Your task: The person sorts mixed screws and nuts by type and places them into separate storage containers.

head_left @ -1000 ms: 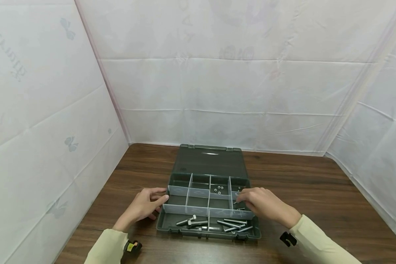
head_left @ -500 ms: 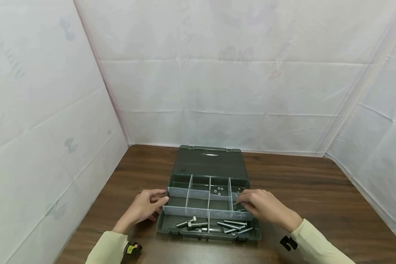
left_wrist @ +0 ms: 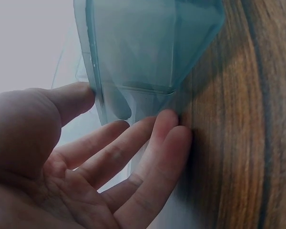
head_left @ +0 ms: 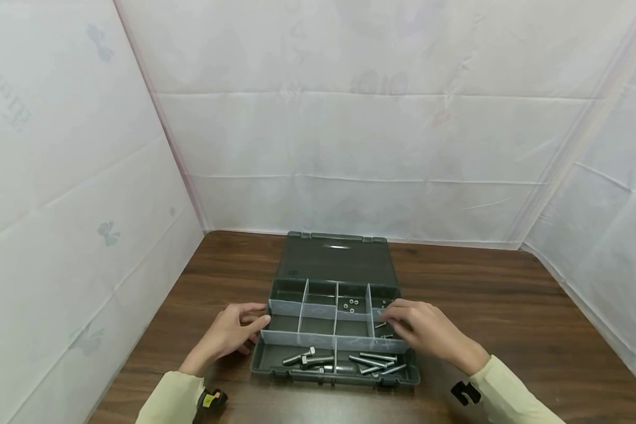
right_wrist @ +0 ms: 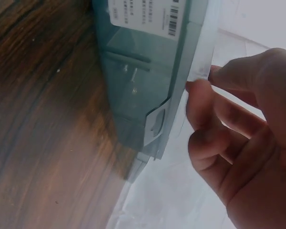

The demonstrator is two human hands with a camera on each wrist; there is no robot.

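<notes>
A dark, see-through compartment box point(head_left: 318, 377) lies with its lid point(head_left: 336, 259) folded back. My left hand point(head_left: 235, 330) rests at its left side, thumb on the rim and extended fingers along the outer wall. Over the right-hand compartments is my right hand point(head_left: 426, 330), fingers bent and thumb and index finger close together. Just by these fingertips shows a small screw point(head_left: 380, 325); I cannot tell if they hold it. Another small screw point(head_left: 386, 336) lies in the same compartment. In the right wrist view, my right hand point(right_wrist: 248, 129) reaches past the box wall point(right_wrist: 181, 95).
Large bolts point(head_left: 318, 360) lie in the front left compartment and several long screws point(head_left: 377, 357) in the front right one. Small nuts point(head_left: 352, 302) sit in a back compartment. White sheeting point(head_left: 350, 147) encloses the wooden table point(head_left: 482, 282).
My right fingertips have shifted slightly right and up, and more of the small screw beside them shows. The left hand stays on the box's left side.
</notes>
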